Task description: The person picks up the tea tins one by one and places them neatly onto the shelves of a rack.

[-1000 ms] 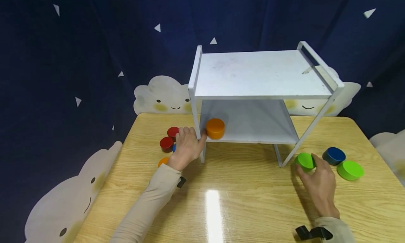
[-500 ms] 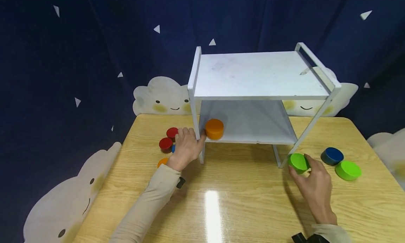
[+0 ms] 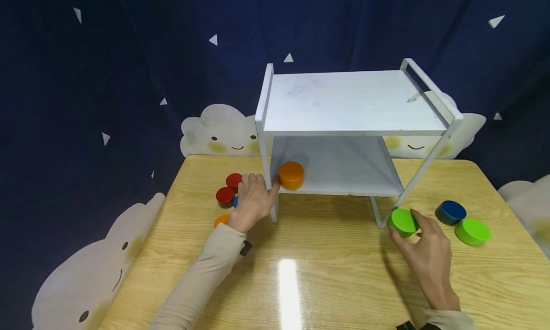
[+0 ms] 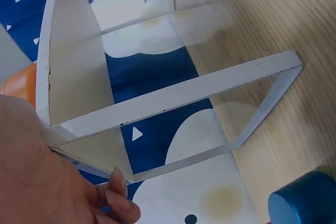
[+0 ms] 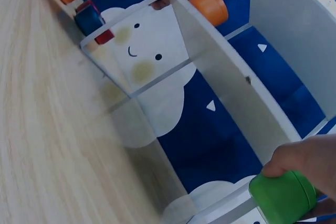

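Table, left hand gripping shelf, right hand pinching green block, flat face up

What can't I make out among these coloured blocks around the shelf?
Head view: left-side blue cylindrical block, mostly hidden by the person's left grip.
Head view: lower orange cylindrical block, partly covered by the left arm.
Left wrist view: orange cylindrical block on the white two-tier shelf, partly behind the left grip.
Right wrist view: right grip holding a green cylindrical block, cut off by the right edge.

Head view: blue cylinder mostly behind left hand
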Motion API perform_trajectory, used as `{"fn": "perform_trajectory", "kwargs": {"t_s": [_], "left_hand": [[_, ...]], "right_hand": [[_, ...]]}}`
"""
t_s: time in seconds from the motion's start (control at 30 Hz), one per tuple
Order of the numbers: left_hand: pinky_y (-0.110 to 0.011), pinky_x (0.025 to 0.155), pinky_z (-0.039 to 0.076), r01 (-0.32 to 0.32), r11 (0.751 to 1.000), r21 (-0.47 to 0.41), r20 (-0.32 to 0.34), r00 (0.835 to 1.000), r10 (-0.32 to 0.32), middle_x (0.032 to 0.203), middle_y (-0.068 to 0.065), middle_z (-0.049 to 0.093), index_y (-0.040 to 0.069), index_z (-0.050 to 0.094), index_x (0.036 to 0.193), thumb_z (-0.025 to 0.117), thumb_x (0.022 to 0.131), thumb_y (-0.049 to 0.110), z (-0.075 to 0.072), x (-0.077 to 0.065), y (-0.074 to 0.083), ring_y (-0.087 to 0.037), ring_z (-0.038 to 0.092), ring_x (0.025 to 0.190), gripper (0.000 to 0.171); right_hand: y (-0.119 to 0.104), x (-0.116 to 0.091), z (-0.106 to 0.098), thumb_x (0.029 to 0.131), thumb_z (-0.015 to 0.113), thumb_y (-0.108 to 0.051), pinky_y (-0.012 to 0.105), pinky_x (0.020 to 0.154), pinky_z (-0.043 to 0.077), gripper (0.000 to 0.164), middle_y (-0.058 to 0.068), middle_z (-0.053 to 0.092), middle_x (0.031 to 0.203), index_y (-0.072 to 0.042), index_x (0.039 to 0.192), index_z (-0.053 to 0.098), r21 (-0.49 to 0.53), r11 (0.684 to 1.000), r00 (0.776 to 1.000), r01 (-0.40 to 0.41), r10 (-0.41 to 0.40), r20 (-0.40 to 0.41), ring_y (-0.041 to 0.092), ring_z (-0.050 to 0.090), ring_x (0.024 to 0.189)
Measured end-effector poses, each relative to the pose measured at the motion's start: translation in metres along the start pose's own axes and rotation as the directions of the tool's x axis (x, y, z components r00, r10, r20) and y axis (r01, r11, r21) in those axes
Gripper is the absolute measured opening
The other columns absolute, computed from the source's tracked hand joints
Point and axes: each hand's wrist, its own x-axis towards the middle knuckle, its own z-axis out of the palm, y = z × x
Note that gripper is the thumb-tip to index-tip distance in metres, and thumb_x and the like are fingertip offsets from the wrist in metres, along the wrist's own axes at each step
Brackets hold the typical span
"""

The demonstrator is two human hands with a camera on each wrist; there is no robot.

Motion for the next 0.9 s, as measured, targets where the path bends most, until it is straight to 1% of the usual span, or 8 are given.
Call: {"fn": "perform_trajectory", "kwargs": {"t_s": [0.1,0.17,0.23,0.3,0.4,0.5,0.7,0.9], "left_hand": [[-0.035,0.067,0.03,-0.003,1.0,0.004,0.0,1.0,0.003,0.08,-0.014,0.04,0.0,0.045,0.078,0.032,0.1,0.047,-0.001,0.0,0.0,-0.031,0.036,0.081,0.053],[-0.035,0.066,0.029,-0.009,1.0,0.007,0.002,1.0,0.009,0.08,-0.015,0.04,0.0,0.045,0.079,0.031,0.1,0.047,-0.001,0.0,0.0,-0.031,0.035,0.081,0.053],[-0.035,0.066,0.029,-0.014,1.0,0.007,0.002,1.0,0.014,0.08,-0.015,0.04,0.0,0.045,0.078,0.032,0.1,0.046,-0.001,-0.001,0.0,-0.031,0.035,0.081,0.052],[-0.035,0.066,0.029,-0.015,1.0,0.009,0.007,1.0,0.014,0.08,-0.015,0.04,0.0,0.044,0.079,0.032,0.1,0.046,-0.001,-0.001,0.0,-0.031,0.035,0.082,0.052],[-0.035,0.067,0.029,-0.011,1.0,0.008,0.006,1.0,0.011,0.08,-0.015,0.04,0.0,0.045,0.079,0.032,0.1,0.046,-0.002,-0.001,0.0,-0.031,0.035,0.082,0.053],[-0.036,0.068,0.03,-0.007,1.0,0.013,0.007,1.0,0.006,0.081,-0.015,0.04,0.0,0.045,0.079,0.031,0.1,0.048,-0.001,-0.001,0.0,-0.032,0.036,0.083,0.054],[-0.037,0.068,0.033,-0.022,0.999,0.047,-0.02,1.0,0.023,0.08,-0.015,0.042,-0.001,0.046,0.079,0.031,0.1,0.047,-0.001,0.001,0.0,-0.033,0.039,0.081,0.054],[-0.036,0.069,0.03,-0.004,0.999,0.032,0.009,1.0,0.003,0.081,-0.015,0.04,0.001,0.045,0.079,0.028,0.1,0.048,-0.001,0.001,0.0,-0.032,0.037,0.083,0.054]], "right_hand": [[-0.005,0.001,-0.002,0.065,0.082,-0.014,0.048,0.059,0.048,0.058,0.03,0.064,0.1,0.011,0.114,0.062,0.006,1.0,1.0,0.023,-0.023,-0.009,0.04,0.062,0.081],[-0.01,0.002,-0.004,0.065,0.082,-0.015,0.043,0.062,0.047,0.058,0.029,0.065,0.1,0.01,0.113,0.062,0.014,0.999,0.999,0.037,-0.037,-0.015,0.039,0.062,0.081],[-0.014,0.002,-0.005,0.065,0.082,-0.015,0.029,0.065,0.046,0.057,0.028,0.065,0.1,0.009,0.113,0.063,0.025,0.998,0.998,0.052,-0.051,-0.02,0.038,0.063,0.081],[-0.019,0.003,-0.005,0.064,0.082,-0.015,0.015,0.067,0.038,0.057,0.027,0.065,0.1,0.008,0.112,0.064,0.037,0.997,0.998,0.061,-0.06,-0.02,0.037,0.063,0.08],[-0.024,0.005,-0.004,0.065,0.082,-0.016,0.004,0.068,0.028,0.057,0.027,0.065,0.1,0.008,0.113,0.064,0.057,0.996,0.998,0.068,-0.068,-0.014,0.036,0.063,0.08],[-0.028,0.005,-0.003,0.064,0.083,-0.015,0.002,0.068,0.027,0.058,0.026,0.065,0.1,0.008,0.114,0.063,0.07,0.995,0.997,0.074,-0.074,-0.013,0.036,0.063,0.079],[-0.036,0.008,-0.003,0.065,0.083,-0.014,0.002,0.07,0.029,0.058,0.025,0.066,0.102,0.008,0.114,0.063,0.092,0.989,0.994,0.112,-0.11,-0.026,0.035,0.064,0.081],[-0.046,0.011,-0.004,0.065,0.083,-0.014,0.002,0.071,0.029,0.059,0.024,0.066,0.105,0.006,0.117,0.063,0.109,0.985,0.991,0.131,-0.129,-0.025,0.035,0.064,0.085]]}}
